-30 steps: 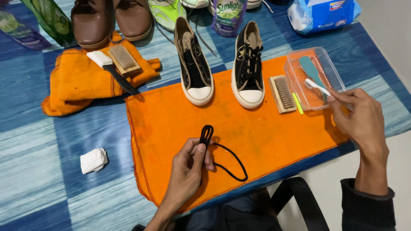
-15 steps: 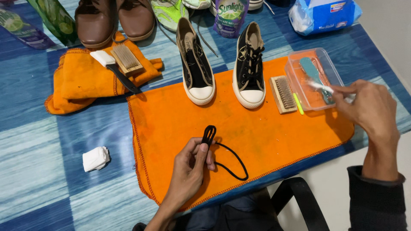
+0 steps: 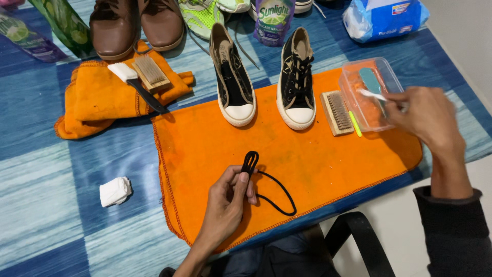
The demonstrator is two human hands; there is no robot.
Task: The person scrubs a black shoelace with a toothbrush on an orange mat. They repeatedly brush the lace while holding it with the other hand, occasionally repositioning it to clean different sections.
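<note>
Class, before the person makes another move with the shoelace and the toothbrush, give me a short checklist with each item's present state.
1. Left hand grips the black shoelace: ok.
2. Right hand holds the white toothbrush: ok.
3. Brush head over the clear plastic container: ok.
4. Liquid in container: cannot tell.
5. Lace lies on the orange cloth: ok.
6. Both black sneakers unlaced: not ok; the right-hand sneaker keeps its lace.

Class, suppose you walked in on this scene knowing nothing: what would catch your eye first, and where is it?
The bright orange cloth spread over the blue mat stands out first, with two black sneakers standing side by side at its far edge. Near its front, the left hand pinches a folded black shoelace. At the right, the right hand dips a white toothbrush into a clear plastic tub.
</note>
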